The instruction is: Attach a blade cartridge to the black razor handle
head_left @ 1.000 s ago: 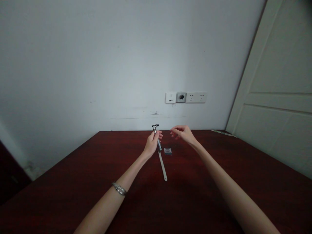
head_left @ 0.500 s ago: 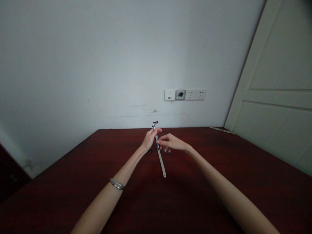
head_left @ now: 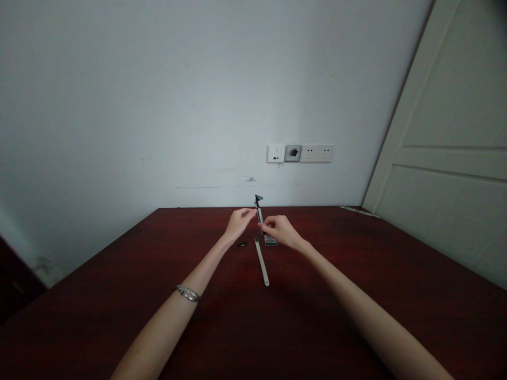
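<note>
My right hand is closed in a pinch on the lower handle of a razor, which stands upright above the dark red table with its dark, teal-tinted head on top. My left hand is just left of the razor, fingers stretched toward the handle with nothing in them; whether the tips touch it is unclear. A bracelet sits on my left wrist. A small cartridge holder lies under my right hand.
A small black piece lies on the table below my left hand. A long white strip lies between my forearms. Wall sockets sit on the grey wall behind; a white door stands at the right.
The razor has passed from my left hand to my right and moved slightly right. My left fingers have let go and opened. Half a second ago the small black piece appeared on the table.
</note>
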{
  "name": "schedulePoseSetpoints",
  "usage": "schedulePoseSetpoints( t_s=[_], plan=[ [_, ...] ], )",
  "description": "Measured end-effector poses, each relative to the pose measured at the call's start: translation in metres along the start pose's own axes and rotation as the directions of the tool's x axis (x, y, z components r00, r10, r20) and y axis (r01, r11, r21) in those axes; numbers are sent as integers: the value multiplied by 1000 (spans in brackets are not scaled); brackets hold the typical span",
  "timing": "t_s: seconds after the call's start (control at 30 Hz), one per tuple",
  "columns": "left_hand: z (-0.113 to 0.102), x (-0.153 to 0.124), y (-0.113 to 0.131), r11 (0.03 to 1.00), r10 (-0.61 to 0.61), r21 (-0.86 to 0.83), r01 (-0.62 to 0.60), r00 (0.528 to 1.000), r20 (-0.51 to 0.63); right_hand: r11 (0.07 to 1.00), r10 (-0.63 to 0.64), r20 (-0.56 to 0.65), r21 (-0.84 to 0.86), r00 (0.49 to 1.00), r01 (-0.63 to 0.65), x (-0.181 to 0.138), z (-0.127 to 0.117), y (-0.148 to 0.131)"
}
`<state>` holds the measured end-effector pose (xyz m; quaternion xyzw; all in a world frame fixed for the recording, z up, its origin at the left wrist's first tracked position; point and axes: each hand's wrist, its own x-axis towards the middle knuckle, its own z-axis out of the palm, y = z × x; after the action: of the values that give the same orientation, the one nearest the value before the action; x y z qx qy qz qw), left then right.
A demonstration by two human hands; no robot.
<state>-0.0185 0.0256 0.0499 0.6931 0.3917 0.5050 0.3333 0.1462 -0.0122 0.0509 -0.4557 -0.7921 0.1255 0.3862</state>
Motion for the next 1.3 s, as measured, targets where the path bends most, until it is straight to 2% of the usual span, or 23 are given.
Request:
schedulePoseSetpoints(
  t_s=[0.1,0.23,0.43,0.67,0.8,0.97,1.07,1.13,1.2,1.3],
  plan=[
    [-2,1,-4,992,5,124,2,998,-57,988,-29,-56,-154,998,20,-2,8,2],
    [-2,0,-9,982,-6,191,14,999,-43,970,-18,-55,-245,998,4,-5,16,0],
    [2,-3,-11,986,-168,-18,167,986,-18,946,18,-37,-322,999,-29,-8,19,-5],
    [5,-5,-14,920,-316,-230,318,948,50,925,55,4,-377,998,-50,-10,18,-7],
    [7,-5,-15,894,-345,-282,348,937,64,924,90,22,-374,996,-76,-10,18,-8],
    [10,-5,-16,909,-305,-278,311,950,65,924,87,14,-374,996,-76,-9,19,-7],
    [7,-4,-15,934,-277,-208,290,957,90,927,85,-2,-367,996,-80,-8,20,-6],
    [1,-1,-16,962,-246,-89,258,961,126,927,100,-16,-361,995,-99,-7,19,-5],
    [-9,1,-18,979,-187,112,172,972,140,924,123,-40,-359,992,-130,-5,15,-3],
    [-25,5,-26,901,-99,433,20,982,161,918,153,-74,-358,985,-170,-2,6,1]
  ],
)
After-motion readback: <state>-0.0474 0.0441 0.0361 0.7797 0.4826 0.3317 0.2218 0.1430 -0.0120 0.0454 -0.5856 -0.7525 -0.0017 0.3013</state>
